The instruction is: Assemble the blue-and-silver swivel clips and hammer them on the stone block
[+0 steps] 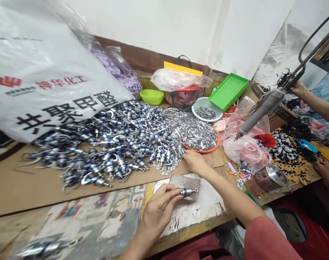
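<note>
My left hand (pixel 160 204) is closed, thumb and fingers pinching a small blue-and-silver metal fitting (pixel 186 192) with a ring at its end. It holds the fitting just over a flat grey block (pixel 195 180) on a white-topped board (pixel 207 211). Out to the right, my right hand (pixel 194 161) reaches to the near edge of a heap of small flat metal plates (pixel 166 167). Its fingers are drawn together at the heap, and whatever they pinch is too small to make out. A large pile of blue-and-silver fittings with hooks (pixel 107 144) spreads on cardboard left of that hand.
A hanging electric screwdriver (pixel 259 112) slants down at the right. An orange-rimmed tray (pixel 219 139) holds metal plates; behind it a pale bowl (pixel 195 112) holds pins. A large white sack (pixel 45 72) covers the left. Another person's hand (pixel 297 88) is at the far right. A lidded metal cup (pixel 271 177) stands nearby.
</note>
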### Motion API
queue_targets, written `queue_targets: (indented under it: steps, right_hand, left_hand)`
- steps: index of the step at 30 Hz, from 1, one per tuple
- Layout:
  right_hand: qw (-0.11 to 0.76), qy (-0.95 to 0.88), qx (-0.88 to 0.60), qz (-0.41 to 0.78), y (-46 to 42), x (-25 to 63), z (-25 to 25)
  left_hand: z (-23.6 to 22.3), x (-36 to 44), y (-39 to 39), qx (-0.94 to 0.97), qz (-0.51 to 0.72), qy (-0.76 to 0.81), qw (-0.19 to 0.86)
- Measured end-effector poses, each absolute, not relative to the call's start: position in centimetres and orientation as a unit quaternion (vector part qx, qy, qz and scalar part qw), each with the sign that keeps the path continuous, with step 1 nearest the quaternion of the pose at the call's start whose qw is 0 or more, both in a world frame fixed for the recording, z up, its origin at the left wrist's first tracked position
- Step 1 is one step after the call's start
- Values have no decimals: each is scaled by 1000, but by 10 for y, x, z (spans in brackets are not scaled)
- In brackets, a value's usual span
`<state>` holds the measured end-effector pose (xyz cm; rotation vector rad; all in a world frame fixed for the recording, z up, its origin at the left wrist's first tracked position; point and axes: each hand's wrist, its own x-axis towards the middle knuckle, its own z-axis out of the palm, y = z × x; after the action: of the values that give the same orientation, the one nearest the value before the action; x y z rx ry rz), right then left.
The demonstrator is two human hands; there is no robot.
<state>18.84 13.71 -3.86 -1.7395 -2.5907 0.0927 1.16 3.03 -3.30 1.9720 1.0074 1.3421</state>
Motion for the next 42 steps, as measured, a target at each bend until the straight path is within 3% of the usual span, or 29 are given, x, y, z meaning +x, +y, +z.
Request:
queue_targets:
  steps: [10,25,42]
  right_hand:
    - [44,-804,-591,45,135,207,-47]
    - [-19,-804,-594,36,141,176,-26]
    - [77,-826,-550,97,127,203,-34]
  left_hand:
    - [-30,11,18,721,489,390,300]
    - [-30,17,13,693,501,413,314]
    - [-25,9,13,685,492,400,357]
